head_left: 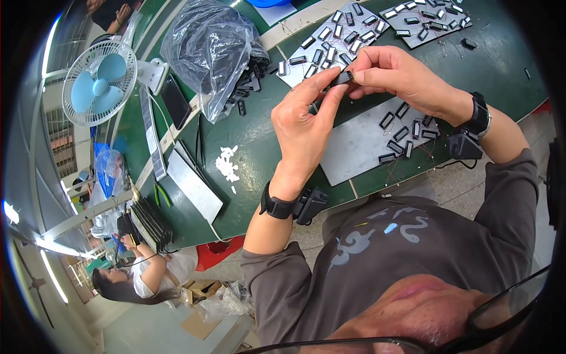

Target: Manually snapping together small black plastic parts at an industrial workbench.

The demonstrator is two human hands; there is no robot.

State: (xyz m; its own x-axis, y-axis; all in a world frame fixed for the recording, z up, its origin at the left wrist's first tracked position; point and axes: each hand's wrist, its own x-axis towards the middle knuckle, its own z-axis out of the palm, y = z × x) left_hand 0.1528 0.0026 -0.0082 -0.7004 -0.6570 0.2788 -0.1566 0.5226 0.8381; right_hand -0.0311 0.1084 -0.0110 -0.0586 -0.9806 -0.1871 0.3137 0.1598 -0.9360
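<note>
My left hand (302,121) pinches a small black oblong plastic part (340,79) between thumb and fingers, above the green table. My right hand (404,78) closes at the part's right end, thumb and forefinger pressed together against it; any finer piece between those fingertips is too small to make out. Below the hands lies a grey board (348,153) with several small black-framed oblong parts (400,134) and thin wires on its right side. Beyond the hands, another grey board (372,44) bears more of these parts, some with pale faces.
A clear plastic bag (206,53) of black parts lies at the far left, near a blue-bladed fan (100,88) and a black phone (175,101). Small white pieces (226,164) are scattered left of my left hand. Green-handled pliers (161,194) lie farther left, near a seated person (150,274).
</note>
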